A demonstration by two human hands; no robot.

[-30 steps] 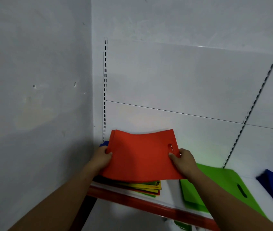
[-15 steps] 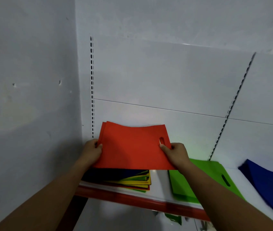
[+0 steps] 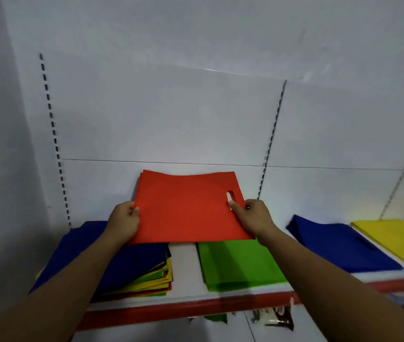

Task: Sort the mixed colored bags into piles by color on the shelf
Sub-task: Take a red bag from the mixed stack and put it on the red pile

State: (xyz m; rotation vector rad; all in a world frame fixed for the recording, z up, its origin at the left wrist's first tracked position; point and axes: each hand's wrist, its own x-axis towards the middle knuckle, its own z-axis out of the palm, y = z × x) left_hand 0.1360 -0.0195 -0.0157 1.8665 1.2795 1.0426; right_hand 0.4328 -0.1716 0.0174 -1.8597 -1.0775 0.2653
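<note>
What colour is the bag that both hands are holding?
Orange-red; the head view shows the bag best.

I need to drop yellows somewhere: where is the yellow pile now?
In the head view, the yellow pile lies at the far right of the shelf, just right of the separate blue pile.

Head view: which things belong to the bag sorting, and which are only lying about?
Job: red bag, held by left hand and right hand; mixed stack; green pile; blue pile; yellow pile; shelf.
Lying about: slotted wall rails; blurred packets below the shelf.
</note>
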